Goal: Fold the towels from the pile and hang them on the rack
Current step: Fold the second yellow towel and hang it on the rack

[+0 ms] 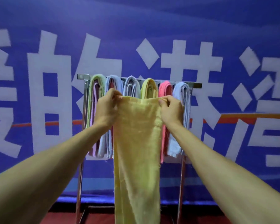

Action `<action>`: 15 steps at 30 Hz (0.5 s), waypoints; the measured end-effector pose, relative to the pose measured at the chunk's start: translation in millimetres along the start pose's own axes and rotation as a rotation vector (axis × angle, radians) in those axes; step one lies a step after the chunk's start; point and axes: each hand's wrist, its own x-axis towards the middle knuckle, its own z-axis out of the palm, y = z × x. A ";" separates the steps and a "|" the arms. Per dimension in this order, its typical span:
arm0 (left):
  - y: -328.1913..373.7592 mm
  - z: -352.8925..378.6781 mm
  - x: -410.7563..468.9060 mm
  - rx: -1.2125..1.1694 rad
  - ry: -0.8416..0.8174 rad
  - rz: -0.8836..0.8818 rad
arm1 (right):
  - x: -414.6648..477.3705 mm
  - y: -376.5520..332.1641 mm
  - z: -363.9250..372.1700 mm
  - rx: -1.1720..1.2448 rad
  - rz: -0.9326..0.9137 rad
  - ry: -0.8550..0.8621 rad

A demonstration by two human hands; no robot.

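Yellow towel (137, 143) held up by its top edge, one corner pinched in the closed left hand (107, 109), the other in the closed right hand (171, 110); the cloth hangs straight down between the two forearms. Just beyond the hands stands the metal rack (196, 85), its bar carrying folded towels: green (96, 80) past the left hand, then blue (113, 81), grey (131, 83), yellow (149, 86), pink (165, 89) and pale blue (183, 89) past the right hand. Behind, a blue banner (152, 21).

The blue banner (200, 29) behind the rack carried large white Chinese characters, cropped at both edges. "的" (55, 88) and "港湾" (233, 97) could be read. The towels showed no lettering.
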 end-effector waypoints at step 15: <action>-36.9 31.3 -33.8 -0.126 -0.148 -0.249 | -24.0 59.8 7.1 -0.030 0.208 -0.181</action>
